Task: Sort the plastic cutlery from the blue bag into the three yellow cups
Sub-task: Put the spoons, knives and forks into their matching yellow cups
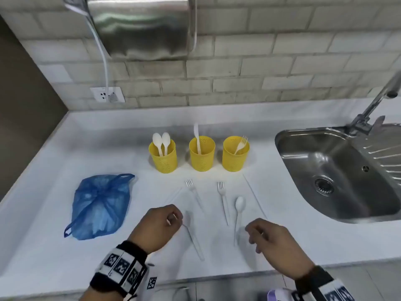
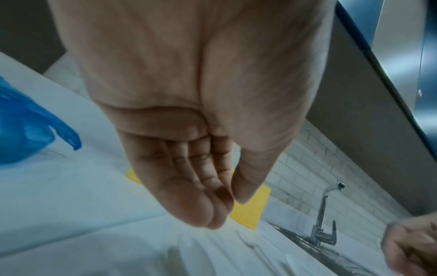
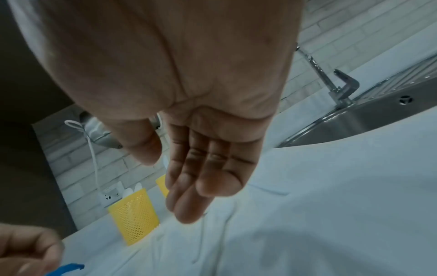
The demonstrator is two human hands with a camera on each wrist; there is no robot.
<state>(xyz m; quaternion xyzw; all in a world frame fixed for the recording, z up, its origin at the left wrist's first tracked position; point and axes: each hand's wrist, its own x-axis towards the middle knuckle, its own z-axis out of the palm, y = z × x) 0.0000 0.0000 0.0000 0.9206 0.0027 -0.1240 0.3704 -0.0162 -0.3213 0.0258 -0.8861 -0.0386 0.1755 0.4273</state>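
Observation:
Three yellow mesh cups stand in a row at the back of the white counter. The left cup (image 1: 163, 157) holds two spoons, the middle cup (image 1: 201, 156) a knife, the right cup (image 1: 235, 156) a fork. The blue bag (image 1: 99, 205) lies tied at the left. Loose white cutlery lies in front: two forks (image 1: 194, 193) (image 1: 223, 200), a spoon (image 1: 238, 216), and another spoon (image 1: 192, 233). My left hand (image 1: 173, 218) (image 2: 227, 211) hovers at that spoon's bowl, fingers loosely bent, holding nothing. My right hand (image 1: 256, 233) (image 3: 165, 186) hangs relaxed beside the first spoon's handle, holding nothing.
A steel sink (image 1: 303, 148) with a faucet (image 1: 377, 101) fills the right side. A metal hand dryer (image 1: 141, 27) hangs on the tiled wall above the cups, its cord running to a socket (image 1: 107, 94). Two faint knives (image 1: 253, 194) (image 1: 173, 195) lie on the counter.

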